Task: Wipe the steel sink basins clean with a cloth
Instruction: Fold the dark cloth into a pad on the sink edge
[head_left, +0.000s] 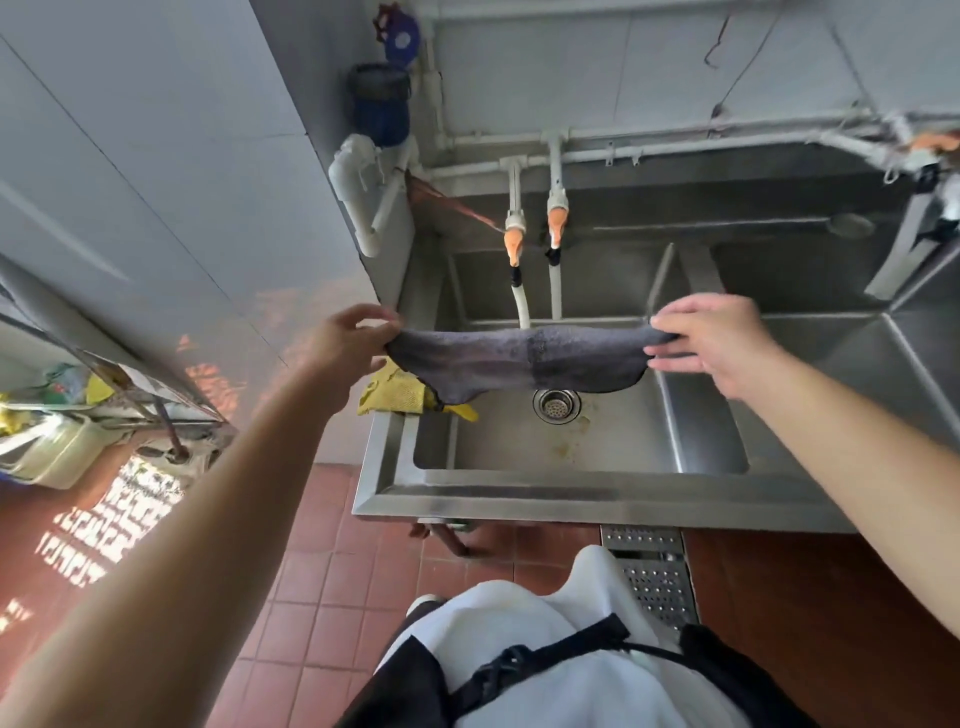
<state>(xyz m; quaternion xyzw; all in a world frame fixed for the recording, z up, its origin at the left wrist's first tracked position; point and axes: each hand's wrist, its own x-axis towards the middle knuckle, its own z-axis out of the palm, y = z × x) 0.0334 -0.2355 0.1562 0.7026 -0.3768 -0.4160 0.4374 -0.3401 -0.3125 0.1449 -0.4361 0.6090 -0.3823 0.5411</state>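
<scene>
A dark grey cloth (524, 364) hangs stretched in the air above the left steel sink basin (613, 441). My left hand (348, 348) pinches its left corner and my right hand (717, 343) pinches its right corner. The cloth sags in the middle and hides the far part of the basin floor. The round drain strainer (556, 404) shows just below the cloth. A second basin (883, 374) lies to the right, partly behind my right forearm.
A yellow cloth (400, 397) lies on the sink's left rim. Two taps with orange handles (535, 234) and white hoses hang over the left basin. A grey wall stands at the left, with a cluttered rack (78, 415) beside it. Red floor tiles and a floor grate (654, 571) lie below.
</scene>
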